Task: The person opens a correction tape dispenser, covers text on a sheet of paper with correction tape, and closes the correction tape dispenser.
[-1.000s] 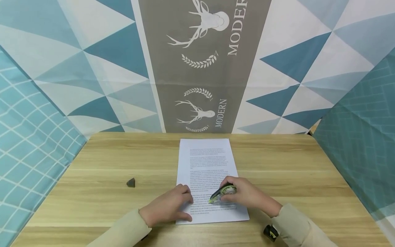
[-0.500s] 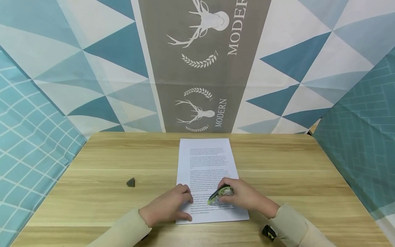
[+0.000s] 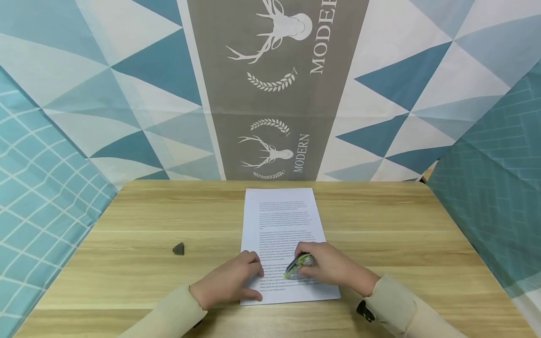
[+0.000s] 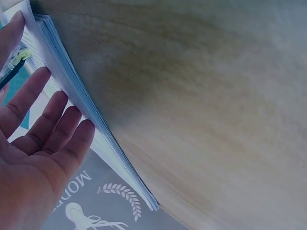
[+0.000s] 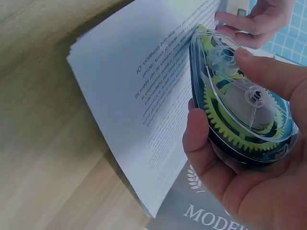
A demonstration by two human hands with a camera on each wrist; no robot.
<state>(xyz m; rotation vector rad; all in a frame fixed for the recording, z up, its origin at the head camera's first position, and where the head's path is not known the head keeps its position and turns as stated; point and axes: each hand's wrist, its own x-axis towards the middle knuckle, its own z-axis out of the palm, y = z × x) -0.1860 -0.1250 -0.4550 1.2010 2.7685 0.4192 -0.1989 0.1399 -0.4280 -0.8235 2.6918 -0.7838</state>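
A stack of white printed paper [image 3: 279, 202] lies on the wooden table. My right hand [image 3: 327, 266] grips a correction tape dispenser [image 5: 244, 100] with a clear case and a yellow-green gear wheel inside. Its yellow-green tip points left and down, right at a line in the lower paragraph. Thumb and fingers hold the case from both sides in the right wrist view. At the stack's lower left edge, my left hand [image 3: 230, 280] rests with fingertips [image 4: 86, 127] on the top sheet, fingers spread and slightly bent, holding nothing.
A small dark wedge-shaped piece [image 3: 178, 249] lies on the table [image 3: 139, 277] to the left of the paper. Patterned cloth [image 3: 274, 103] with deer heads hangs at the table's far edge, and blue tile-patterned cloth [image 3: 38, 178] lines the left side.
My right hand has slid a little to the left with the correction tape, its tip staying near the same lines of text. The left hand keeps its place on the paper.
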